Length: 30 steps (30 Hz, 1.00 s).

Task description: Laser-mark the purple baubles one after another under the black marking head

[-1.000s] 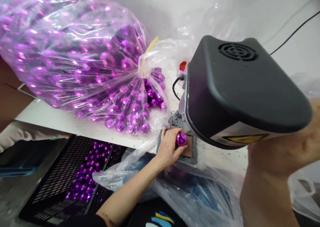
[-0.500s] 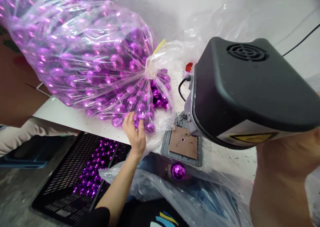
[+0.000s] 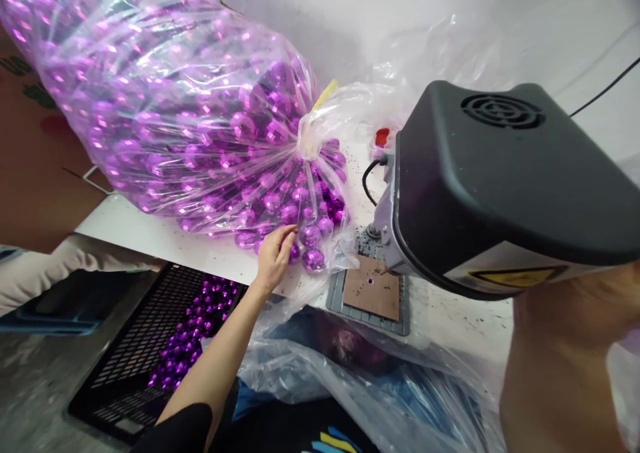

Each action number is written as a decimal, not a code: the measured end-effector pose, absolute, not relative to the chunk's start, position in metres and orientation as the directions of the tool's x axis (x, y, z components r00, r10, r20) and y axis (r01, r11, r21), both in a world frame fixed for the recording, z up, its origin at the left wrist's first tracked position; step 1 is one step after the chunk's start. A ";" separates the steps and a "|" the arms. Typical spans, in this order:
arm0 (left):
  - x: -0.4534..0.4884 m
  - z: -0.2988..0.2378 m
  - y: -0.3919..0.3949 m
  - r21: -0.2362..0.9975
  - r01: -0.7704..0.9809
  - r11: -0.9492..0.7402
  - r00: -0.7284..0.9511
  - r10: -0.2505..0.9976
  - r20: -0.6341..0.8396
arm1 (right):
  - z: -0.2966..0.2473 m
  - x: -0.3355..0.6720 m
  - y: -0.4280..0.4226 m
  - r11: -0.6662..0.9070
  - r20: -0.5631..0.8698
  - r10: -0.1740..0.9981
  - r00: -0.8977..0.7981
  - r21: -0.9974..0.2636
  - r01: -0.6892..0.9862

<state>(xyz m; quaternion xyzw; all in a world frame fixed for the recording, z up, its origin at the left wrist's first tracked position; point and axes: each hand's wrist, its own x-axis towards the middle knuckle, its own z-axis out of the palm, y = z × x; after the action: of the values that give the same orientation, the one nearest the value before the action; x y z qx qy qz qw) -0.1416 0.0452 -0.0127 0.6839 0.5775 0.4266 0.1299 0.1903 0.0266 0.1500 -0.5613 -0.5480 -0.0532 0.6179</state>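
Note:
A large clear plastic bag [image 3: 200, 140] full of shiny purple faceted balls [image 3: 313, 260] lies on the white table, gathered by a knot with a yellow tie [image 3: 325, 94]. My left hand [image 3: 274, 260] is at the bag's lower front edge, its thumb and fingers closed together on the plastic beside the balls. At the right, my right hand [image 3: 607, 300] is partly behind a black machine head [image 3: 510, 180] with a yellow warning label; its fingers are hidden. Below the head, a brown square plate [image 3: 373, 288] with a small hole sits on a grey base [image 3: 404, 320].
A black mesh crate [image 3: 120, 346] holding purple balls [image 3: 193, 333] stands on the floor at the left. Clear plastic sheeting [image 3: 320, 373] hangs at the table's front edge. A brown carton [image 3: 40, 166] and another person's leg [image 3: 75, 263] are farther left.
My left hand has moved slightly right, and its spread fingers have come together. The bright purple ball below the plate is now only a dim, blurred shape lower down. My right arm has hardly moved.

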 end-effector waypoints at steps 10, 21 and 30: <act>-0.116 0.057 0.109 0.003 0.683 -0.731 0.725 0.678 0.118 | 0.153 0.192 0.031 0.443 0.780 0.508 0.366 -0.601 0.665; -0.118 0.050 0.091 -0.034 0.865 -0.501 0.495 0.863 -0.105 | 0.152 0.191 0.037 0.445 0.769 0.485 0.417 -0.627 0.639; -0.087 0.026 0.116 0.160 0.865 -0.475 0.472 0.879 0.060 | 0.153 0.191 0.039 0.492 0.776 0.478 0.411 -0.624 0.607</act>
<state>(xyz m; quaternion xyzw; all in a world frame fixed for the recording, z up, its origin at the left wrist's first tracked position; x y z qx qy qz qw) -0.0875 0.1161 0.0255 0.8563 0.5094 0.0671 0.0535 0.1914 0.0390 0.1529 -0.5019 -0.5404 -0.0480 0.6736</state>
